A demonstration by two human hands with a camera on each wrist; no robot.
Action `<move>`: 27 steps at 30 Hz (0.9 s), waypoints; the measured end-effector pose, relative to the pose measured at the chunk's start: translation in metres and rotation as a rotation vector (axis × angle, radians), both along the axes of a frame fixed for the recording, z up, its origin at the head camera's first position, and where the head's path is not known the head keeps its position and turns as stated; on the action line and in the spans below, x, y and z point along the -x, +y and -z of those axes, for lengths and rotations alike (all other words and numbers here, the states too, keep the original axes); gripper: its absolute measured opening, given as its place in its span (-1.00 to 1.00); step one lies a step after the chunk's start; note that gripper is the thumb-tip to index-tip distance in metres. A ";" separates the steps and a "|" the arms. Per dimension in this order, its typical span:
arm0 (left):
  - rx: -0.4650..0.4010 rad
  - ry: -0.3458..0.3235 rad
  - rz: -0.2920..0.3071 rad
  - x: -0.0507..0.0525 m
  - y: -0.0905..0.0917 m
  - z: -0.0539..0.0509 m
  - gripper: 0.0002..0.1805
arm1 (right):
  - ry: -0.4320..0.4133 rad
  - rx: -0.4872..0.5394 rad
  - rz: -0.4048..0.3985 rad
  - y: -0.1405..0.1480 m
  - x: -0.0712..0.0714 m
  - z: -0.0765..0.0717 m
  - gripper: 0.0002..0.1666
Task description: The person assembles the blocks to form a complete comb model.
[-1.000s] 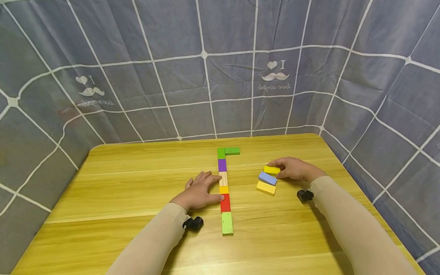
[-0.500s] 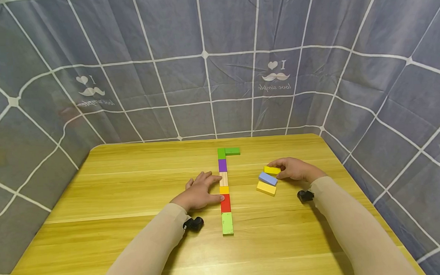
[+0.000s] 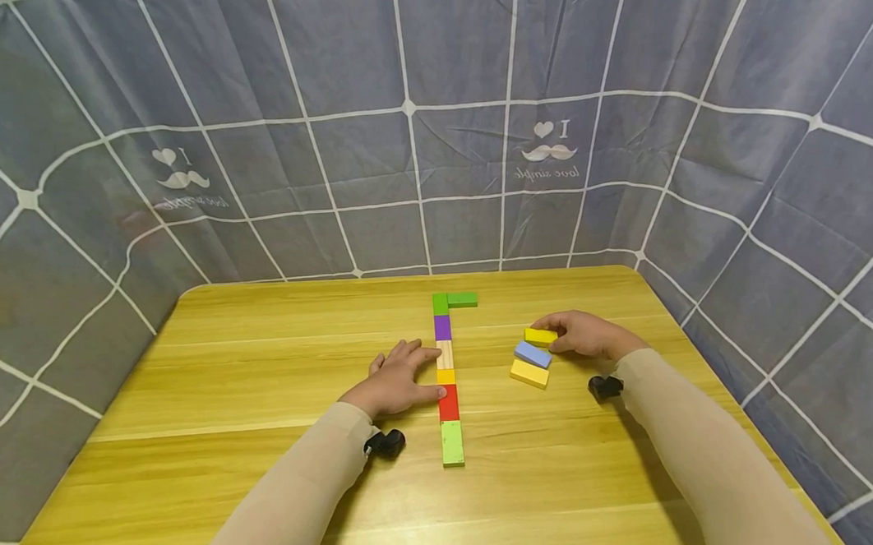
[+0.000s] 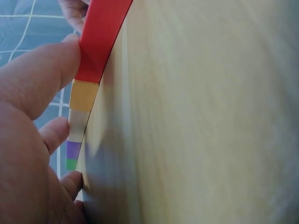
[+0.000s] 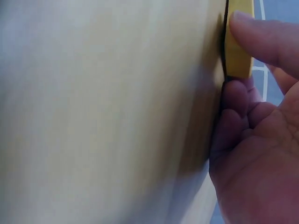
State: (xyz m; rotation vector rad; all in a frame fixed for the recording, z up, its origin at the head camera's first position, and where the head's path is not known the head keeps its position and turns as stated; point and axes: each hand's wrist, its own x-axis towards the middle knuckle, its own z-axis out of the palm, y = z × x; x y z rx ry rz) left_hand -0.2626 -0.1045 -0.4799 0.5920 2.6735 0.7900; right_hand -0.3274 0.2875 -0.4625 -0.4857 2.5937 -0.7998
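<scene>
Along the middle of the table runs a row of coloured blocks. My left hand (image 3: 394,384) lies beside it with fingers spread. Its thumb touches the red block (image 3: 449,408) and a fingertip meets the plain wooden block (image 3: 445,354); an orange block (image 3: 445,376) sits between these two. To the right, my right hand (image 3: 588,335) pinches a yellow block (image 3: 539,336) between thumb and fingers, as the right wrist view shows with the thumb on the yellow block (image 5: 239,51). Just nearer lie a blue block (image 3: 533,354) and a paler yellow block (image 3: 530,374).
A light green block (image 3: 452,444) ends the row at the near side. Further away come a purple block (image 3: 443,328) and a green block (image 3: 441,304), with another green block (image 3: 463,300) set crosswise. A grey checked curtain (image 3: 460,164) surrounds the wooden table (image 3: 264,380).
</scene>
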 end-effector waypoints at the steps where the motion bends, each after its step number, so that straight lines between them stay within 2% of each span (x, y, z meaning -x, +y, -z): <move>1: 0.002 0.001 0.000 0.000 0.000 0.000 -0.15 | -0.003 0.003 0.009 -0.001 0.001 0.000 -0.36; 8: 0.006 -0.002 -0.001 0.000 0.000 0.000 -0.16 | -0.001 0.036 0.037 -0.015 0.008 -0.009 -0.33; 18: -0.001 0.004 -0.003 0.001 0.000 -0.002 -0.16 | 0.080 -0.038 0.001 -0.058 0.027 -0.026 -0.32; 22: 0.001 0.001 -0.003 0.002 0.001 -0.002 -0.16 | 0.114 -0.062 -0.027 -0.073 0.034 -0.028 -0.33; 27: -0.007 -0.003 -0.005 0.002 0.001 -0.002 -0.16 | 0.104 -0.049 -0.032 -0.089 0.038 -0.027 -0.31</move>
